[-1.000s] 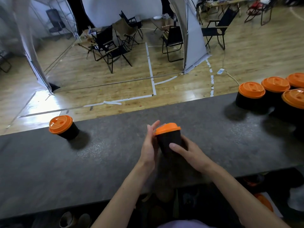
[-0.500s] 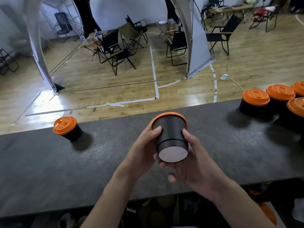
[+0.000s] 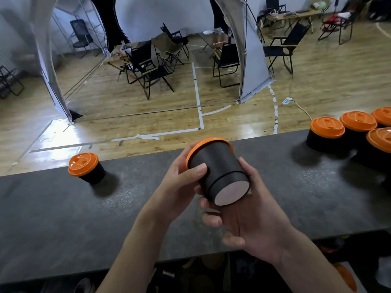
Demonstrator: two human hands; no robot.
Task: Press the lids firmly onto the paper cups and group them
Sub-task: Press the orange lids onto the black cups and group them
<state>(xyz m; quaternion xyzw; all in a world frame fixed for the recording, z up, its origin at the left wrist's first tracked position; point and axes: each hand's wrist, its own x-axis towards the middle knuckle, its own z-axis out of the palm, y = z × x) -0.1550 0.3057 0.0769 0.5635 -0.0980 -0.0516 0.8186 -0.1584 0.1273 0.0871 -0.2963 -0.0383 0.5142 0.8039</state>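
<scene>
I hold a black paper cup (image 3: pixel 215 166) with an orange lid (image 3: pixel 198 145) in both hands above the grey counter (image 3: pixel 63 218). The cup is tipped away from me, its pale bottom facing the camera and the lid pointing outward. My left hand (image 3: pixel 179 185) grips its left side, thumb across the wall. My right hand (image 3: pixel 243 214) cradles it from the right and below, fingers curled under the base. Another lidded black cup (image 3: pixel 86 167) stands alone at the left of the counter. Several lidded cups (image 3: pixel 326 133) stand grouped at the right end.
The counter's far edge drops to a wooden floor with folding chairs (image 3: pixel 148 66) and white tent panels (image 3: pixel 251 60). Dark clutter lies under the counter's near edge. Bare counter lies between the held cup and the group at the right.
The cup went from upright on the counter to lifted and tipped with its bottom toward me. Both hands shifted from its sides to cradling it; since half a second ago it barely moved.
</scene>
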